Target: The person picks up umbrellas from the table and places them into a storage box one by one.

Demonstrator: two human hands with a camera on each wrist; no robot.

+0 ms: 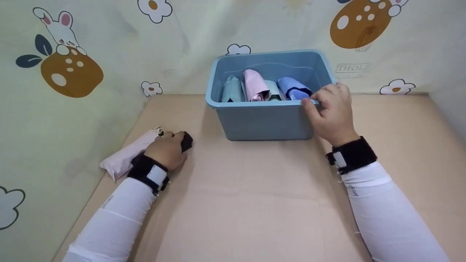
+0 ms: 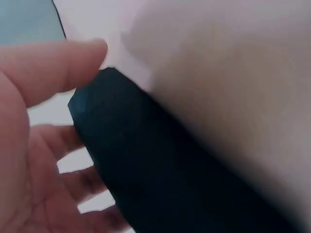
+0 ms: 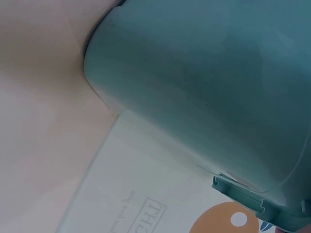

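My left hand (image 1: 165,149) holds a long black packet (image 2: 146,145) low over the table; its thumb and fingers lie on either side of it. One end of the packet sticks out past the fingers in the head view. Beside that hand lies a pale pink wrapped roll (image 1: 125,156). My right hand (image 1: 335,112) grips the right front corner of a blue plastic bin's rim, thumb outside. Inside the bin (image 1: 267,122) are a pink roll (image 1: 256,85), a blue roll (image 1: 293,87) and green packets (image 1: 233,89), their lower parts hidden by the front wall.
The bin stands towards the back of the beige table (image 1: 255,203). A patterned wall covering (image 1: 189,47) with flowers and rabbits rises behind and to the left. In the right wrist view, the bin's side wall and part of its rim (image 3: 243,194) fill much of the picture.
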